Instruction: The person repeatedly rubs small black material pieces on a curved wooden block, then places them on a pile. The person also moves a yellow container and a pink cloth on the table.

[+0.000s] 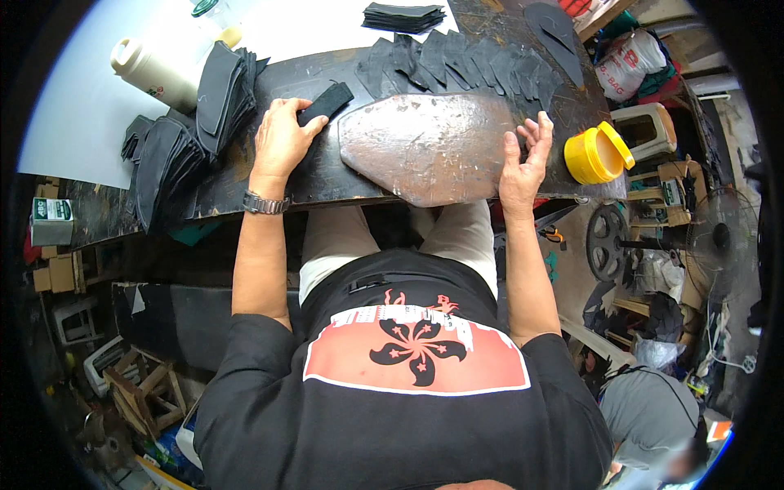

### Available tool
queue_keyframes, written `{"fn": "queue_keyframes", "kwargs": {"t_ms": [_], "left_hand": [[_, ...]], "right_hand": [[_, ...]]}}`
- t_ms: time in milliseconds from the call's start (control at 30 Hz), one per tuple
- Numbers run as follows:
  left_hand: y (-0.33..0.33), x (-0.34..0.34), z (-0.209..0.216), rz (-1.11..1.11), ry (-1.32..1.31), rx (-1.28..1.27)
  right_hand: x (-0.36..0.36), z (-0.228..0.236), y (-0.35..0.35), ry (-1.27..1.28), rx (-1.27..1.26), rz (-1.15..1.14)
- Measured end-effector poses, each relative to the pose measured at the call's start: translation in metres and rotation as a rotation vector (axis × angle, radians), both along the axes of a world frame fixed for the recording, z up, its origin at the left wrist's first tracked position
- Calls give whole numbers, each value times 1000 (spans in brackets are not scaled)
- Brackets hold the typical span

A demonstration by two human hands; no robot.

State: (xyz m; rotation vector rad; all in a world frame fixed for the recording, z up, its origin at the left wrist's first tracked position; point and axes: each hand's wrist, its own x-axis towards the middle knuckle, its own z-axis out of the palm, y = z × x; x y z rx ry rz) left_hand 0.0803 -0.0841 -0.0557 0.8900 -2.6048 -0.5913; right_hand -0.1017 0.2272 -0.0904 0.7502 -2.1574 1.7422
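My left hand (pixel 282 137), with a metal watch at its wrist, closes thumb and fingers on a small black flat piece (pixel 329 101), like leather or cloth, at the table's left middle. Beside it a worn brown wooden board (pixel 429 151) with angled corners lies at the near edge of the dark table (pixel 314 189). My right hand (pixel 527 159) is open with nothing in it, fingers apart, at the board's right edge. Overlapping black pieces (pixel 445 61) fan out in a row behind the board. Stacks of larger black cut pieces (pixel 224 94) stand left of my left hand.
A yellow tub (pixel 594 155) with its lid tipped against it stands at the table's right end. A cream bottle (pixel 155 73) and another black stack (pixel 403 17) are at the back. Right of the table are a stool (pixel 649 131), a fan (pixel 719 237) and another person (pixel 649 412).
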Motion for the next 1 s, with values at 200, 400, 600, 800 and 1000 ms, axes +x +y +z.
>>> {"fn": "queue_keyframes", "kwargs": {"t_ms": [200,400,600,800,1000], "left_hand": [[7,-1,1,-28,85,132],[22,-1,-18,-55,953,958],[56,-9,-41,-34,1187,1326],[61,-20,-46,6,1242,1259],[62,-17,-50,-34,1275,1275]], "right_hand": [[3,10,1,84,344,128],[-27,20,-19,145,845,157],[-47,16,-75,312,1048,157],[6,20,-68,450,1111,343],[20,21,-75,463,1090,500]]}}
